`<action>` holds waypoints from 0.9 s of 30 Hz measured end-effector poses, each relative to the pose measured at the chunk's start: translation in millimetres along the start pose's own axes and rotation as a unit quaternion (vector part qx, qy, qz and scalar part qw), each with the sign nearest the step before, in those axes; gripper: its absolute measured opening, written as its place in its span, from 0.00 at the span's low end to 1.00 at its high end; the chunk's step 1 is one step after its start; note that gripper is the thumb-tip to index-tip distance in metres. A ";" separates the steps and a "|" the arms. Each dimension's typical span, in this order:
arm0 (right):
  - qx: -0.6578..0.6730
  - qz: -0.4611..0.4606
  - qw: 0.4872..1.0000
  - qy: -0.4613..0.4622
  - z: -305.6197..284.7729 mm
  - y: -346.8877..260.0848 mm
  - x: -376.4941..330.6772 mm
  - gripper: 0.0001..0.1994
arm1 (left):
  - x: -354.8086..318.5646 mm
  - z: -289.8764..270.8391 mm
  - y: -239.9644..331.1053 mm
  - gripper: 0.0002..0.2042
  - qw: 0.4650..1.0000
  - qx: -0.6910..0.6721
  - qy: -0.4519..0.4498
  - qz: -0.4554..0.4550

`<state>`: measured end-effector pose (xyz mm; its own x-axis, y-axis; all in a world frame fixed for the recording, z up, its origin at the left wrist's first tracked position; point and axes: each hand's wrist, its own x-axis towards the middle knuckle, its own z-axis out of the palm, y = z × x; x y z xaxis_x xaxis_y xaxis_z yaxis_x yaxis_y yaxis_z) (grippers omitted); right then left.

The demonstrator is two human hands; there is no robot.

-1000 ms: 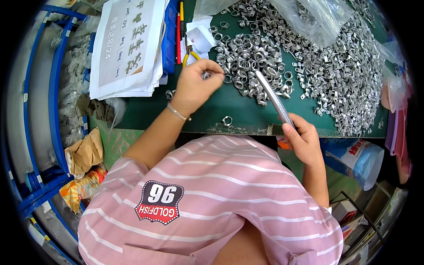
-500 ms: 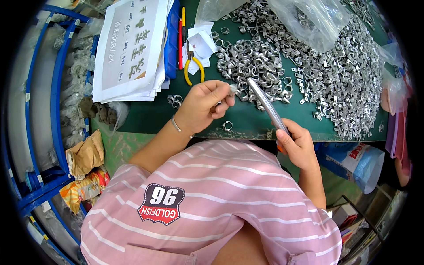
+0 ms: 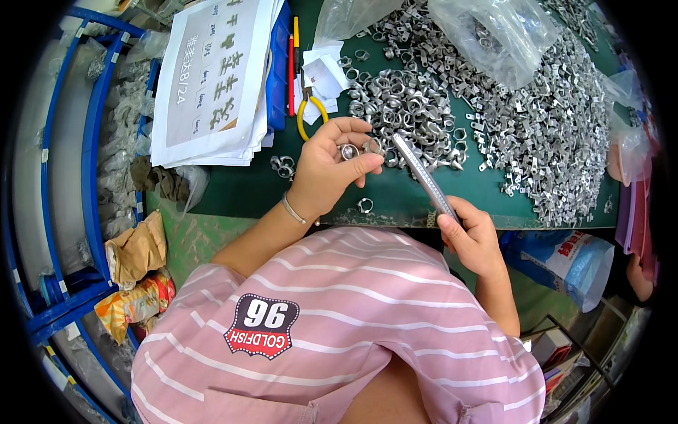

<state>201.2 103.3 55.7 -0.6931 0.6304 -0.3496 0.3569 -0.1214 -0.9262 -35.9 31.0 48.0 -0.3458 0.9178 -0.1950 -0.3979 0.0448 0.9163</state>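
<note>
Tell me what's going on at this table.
A person's left hand pinches one ring and cradles another. Their right hand grips a slim rod, its far end near the pinched ring but with no ring on it. Beyond the hands, on the table, lie a ring pile and, to its right, a bigger heap of small metal parts.

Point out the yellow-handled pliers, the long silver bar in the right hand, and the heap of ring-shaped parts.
Yellow-handled pliers [image 3: 307,93]: head view, near the pivot.
Long silver bar [image 3: 426,177]: head view, midway along its uncovered length.
Heap of ring-shaped parts [image 3: 404,106]: head view, around its middle.
</note>
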 end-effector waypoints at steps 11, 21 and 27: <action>-0.025 0.011 1.000 -0.006 2.0 -4.7 -0.3 0.14 | 0.4 -2.7 -3.2 0.14 0.987 0.108 -0.028 0.117; -0.068 -0.030 0.997 -0.013 3.8 -7.2 0.3 0.14 | -0.9 -1.4 0.2 0.11 0.997 -0.057 -0.025 -0.044; -0.130 -0.149 0.980 0.016 10.4 -7.1 8.5 0.14 | -3.3 -5.1 -8.2 0.11 0.982 0.010 -0.119 -0.147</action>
<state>186.3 101.6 57.8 -0.7726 0.6320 -0.0607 0.2923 0.2692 -0.9176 -35.8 25.6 39.4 -0.0094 0.9297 -0.3681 -0.4335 0.3279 0.8394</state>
